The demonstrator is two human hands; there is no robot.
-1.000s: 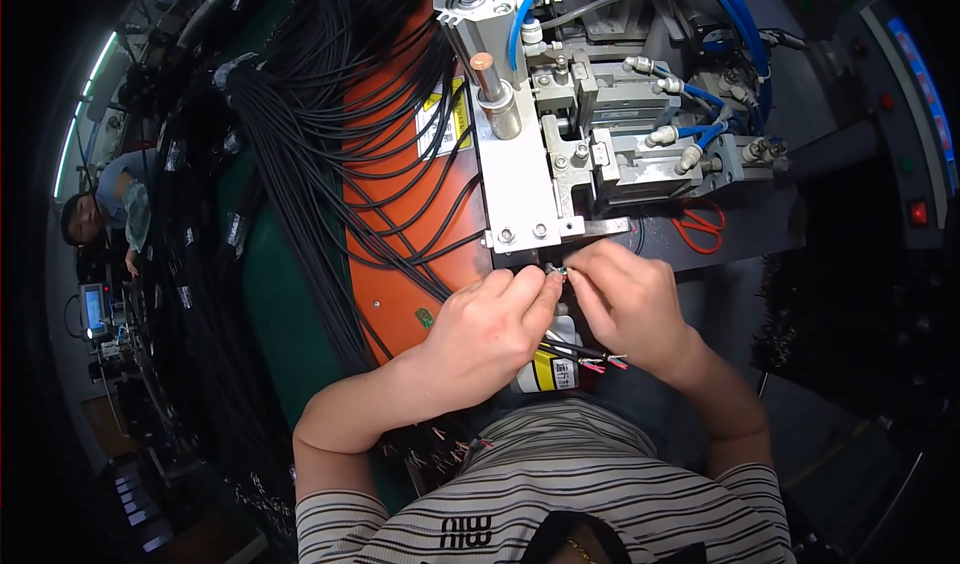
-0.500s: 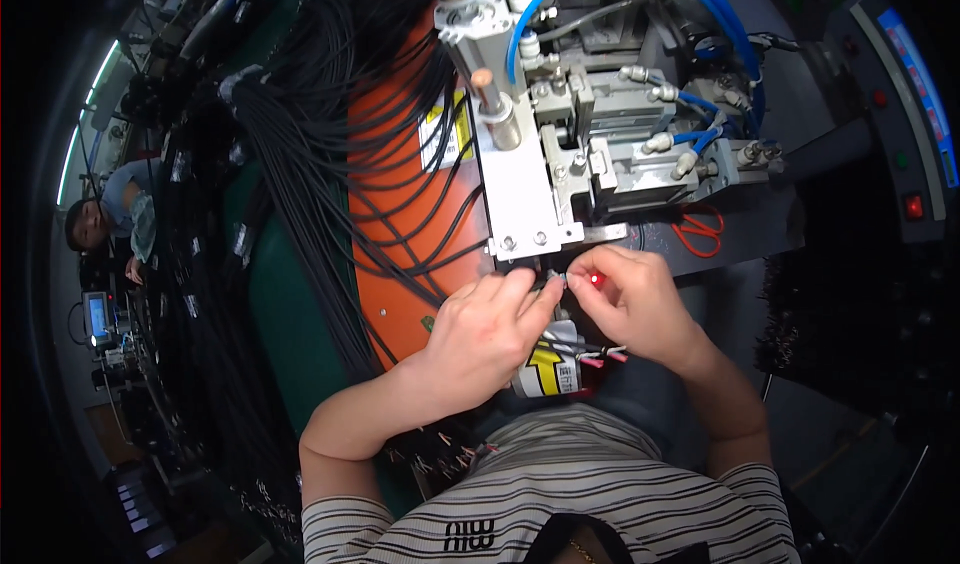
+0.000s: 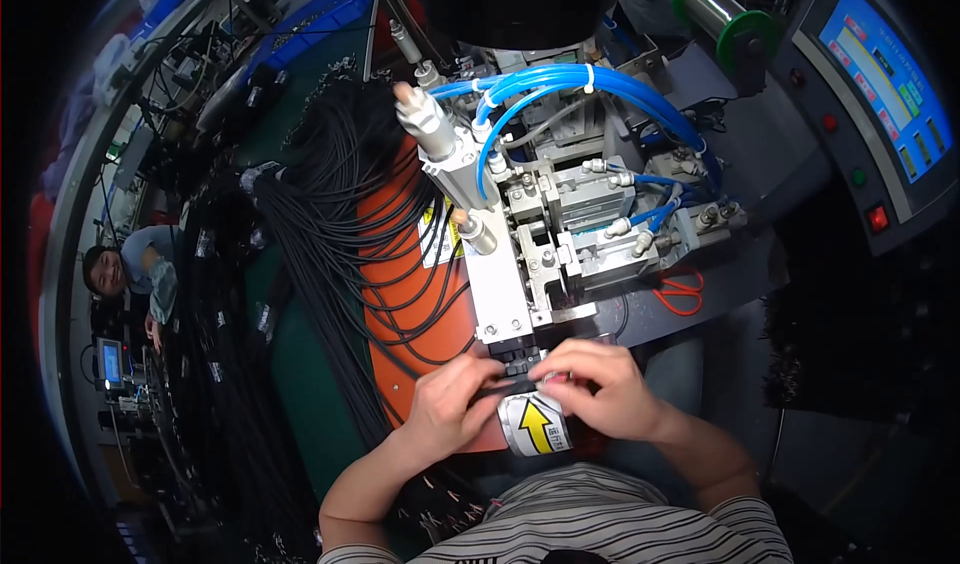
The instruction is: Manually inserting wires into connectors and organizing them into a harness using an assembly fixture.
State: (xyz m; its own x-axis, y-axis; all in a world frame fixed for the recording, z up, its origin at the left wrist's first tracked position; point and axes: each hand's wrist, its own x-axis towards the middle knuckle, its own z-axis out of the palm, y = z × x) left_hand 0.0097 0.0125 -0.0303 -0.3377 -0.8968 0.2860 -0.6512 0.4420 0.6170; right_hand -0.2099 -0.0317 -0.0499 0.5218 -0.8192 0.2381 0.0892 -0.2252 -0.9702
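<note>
Both of my hands work close together at the front end of the metal clamping machine. My left hand pinches a black cable between thumb and fingers. Against the cable's right end, my right hand has its thumb and fingertips closed. A bit of pink-red wire shows at those fingertips; the rest is hidden behind the fingers. Just below the hands is a white label with a yellow arrow, on a rounded surface.
Many black cables spread over the orange board at left. Blue air hoses arch over the machine. Red-handled loops lie at right, beneath a control panel and a green wire spool. Another person sits far left.
The whole view has tilted, so machine and hands sit lower in the picture. The pink-tipped wires that hung below my hands are now mostly hidden at my right fingertips.
</note>
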